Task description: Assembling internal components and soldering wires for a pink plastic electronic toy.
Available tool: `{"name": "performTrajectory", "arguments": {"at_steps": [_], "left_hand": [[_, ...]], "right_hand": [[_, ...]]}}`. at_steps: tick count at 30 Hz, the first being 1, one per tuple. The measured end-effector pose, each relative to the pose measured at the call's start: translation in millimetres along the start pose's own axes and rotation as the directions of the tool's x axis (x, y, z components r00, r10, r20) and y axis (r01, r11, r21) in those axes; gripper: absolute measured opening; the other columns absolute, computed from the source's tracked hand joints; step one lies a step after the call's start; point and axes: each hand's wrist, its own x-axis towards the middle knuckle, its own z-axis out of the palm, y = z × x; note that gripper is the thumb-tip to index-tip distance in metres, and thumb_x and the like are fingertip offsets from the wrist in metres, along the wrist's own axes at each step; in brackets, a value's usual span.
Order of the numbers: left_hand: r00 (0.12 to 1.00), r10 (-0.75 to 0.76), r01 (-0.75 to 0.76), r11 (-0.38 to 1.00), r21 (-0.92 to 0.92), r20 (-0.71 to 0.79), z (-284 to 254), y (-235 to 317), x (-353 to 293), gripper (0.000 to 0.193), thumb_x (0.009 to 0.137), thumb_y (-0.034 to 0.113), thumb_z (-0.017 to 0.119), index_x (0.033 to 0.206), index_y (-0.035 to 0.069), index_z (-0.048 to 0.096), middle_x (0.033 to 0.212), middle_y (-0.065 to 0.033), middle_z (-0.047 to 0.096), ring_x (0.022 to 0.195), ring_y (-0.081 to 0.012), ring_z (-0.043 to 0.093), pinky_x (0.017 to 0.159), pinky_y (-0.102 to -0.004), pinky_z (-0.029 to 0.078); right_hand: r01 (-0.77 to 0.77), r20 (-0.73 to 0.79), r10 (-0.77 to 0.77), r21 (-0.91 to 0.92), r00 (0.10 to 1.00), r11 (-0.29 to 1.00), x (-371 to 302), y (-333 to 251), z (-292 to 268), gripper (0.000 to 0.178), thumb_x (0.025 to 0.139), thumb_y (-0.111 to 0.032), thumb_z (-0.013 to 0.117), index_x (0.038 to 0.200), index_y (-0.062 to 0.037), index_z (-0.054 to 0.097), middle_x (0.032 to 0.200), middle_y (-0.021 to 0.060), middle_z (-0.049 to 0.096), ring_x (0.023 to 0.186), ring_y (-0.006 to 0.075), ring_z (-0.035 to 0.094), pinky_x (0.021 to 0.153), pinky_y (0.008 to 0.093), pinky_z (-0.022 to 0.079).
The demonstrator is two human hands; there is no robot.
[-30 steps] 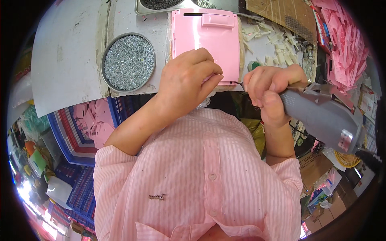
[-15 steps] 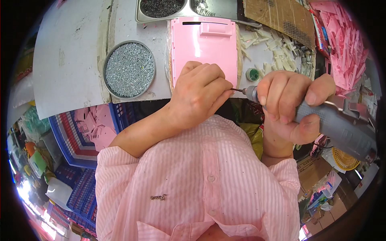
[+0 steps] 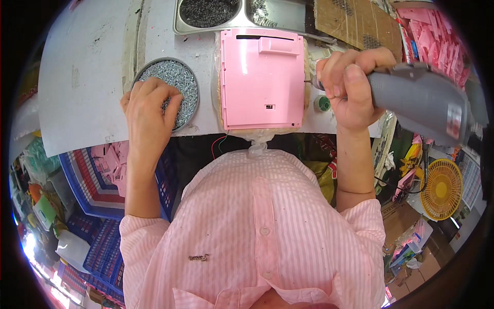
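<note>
A flat pink plastic housing lies back side up near the front edge of a white worktable. My left hand rests on a round metal dish of small silver screws, fingers bent down into the pile; whether it pinches a screw is hidden. My right hand grips a grey electric screwdriver held sideways, its bit tip pointing left at the housing's right edge. A red and a green wire hang below the housing.
Steel trays of screws stand at the table's back, beside brown cardboard and a heap of pink parts. Blue crates with pink parts sit below left. A yellow fan stands lower right.
My left hand has left the screwdriver tip and moved left onto the screw dish. My right hand with the screwdriver rose and shifted right, uncovering the pink housing.
</note>
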Motion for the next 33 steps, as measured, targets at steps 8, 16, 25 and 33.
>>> {"name": "performTrajectory", "arguments": {"at_steps": [8,16,25,33], "left_hand": [[0.994,0.028,-0.046,0.986,-0.160,-0.110,9.5,0.0,18.9,0.013,0.087,0.014,0.068,0.082,0.004,0.061,0.083,-0.0105,0.059,0.083,-0.0320,0.059,0.075,-0.0463,0.043],[0.882,0.421,-0.468,0.737,-0.488,-0.210,25.0,87.5,22.4,0.015,0.077,0.007,0.078,0.087,0.008,0.067,0.091,-0.0042,0.068,0.079,-0.0225,0.063,0.078,-0.0351,0.046],[0.941,0.306,-0.326,0.693,-0.643,-0.147,27.3,92.9,20.2,0.014,0.077,0.013,0.078,0.087,0.009,0.069,0.083,-0.0026,0.069,0.075,-0.0231,0.065,0.076,-0.0369,0.044],[0.957,0.071,-0.153,0.947,-0.281,-0.282,-2.0,41.7,28.9,0.030,0.072,0.019,0.083,0.099,0.012,0.071,0.108,-0.0100,0.064,0.106,-0.0300,0.060,0.091,-0.0437,0.040]], "right_hand": [[0.046,0.147,-0.071,0.169,0.987,0.984,18.5,-40.5,-7.6,0.017,0.102,-0.029,0.048,0.112,-0.0162,0.051,0.065,-0.0035,0.047,0.053,0.0108,0.042,0.065,0.0327,0.040],[-0.062,0.275,-0.020,0.284,0.961,0.957,9.6,-55.2,18.5,0.029,0.098,-0.041,0.062,0.112,-0.0200,0.048,0.064,-0.0066,0.052,0.052,0.0084,0.048,0.058,0.0285,0.042],[-0.042,0.265,-0.016,0.211,0.964,0.977,4.5,-47.0,25.0,0.030,0.098,-0.041,0.062,0.110,-0.0195,0.045,0.063,-0.0049,0.051,0.049,0.0102,0.046,0.054,0.0294,0.042],[0.038,0.150,-0.059,0.141,0.987,0.989,21.9,-45.3,4.3,0.019,0.098,-0.029,0.057,0.112,-0.0167,0.053,0.064,-0.0027,0.046,0.054,0.0130,0.044,0.064,0.0365,0.042]]}}
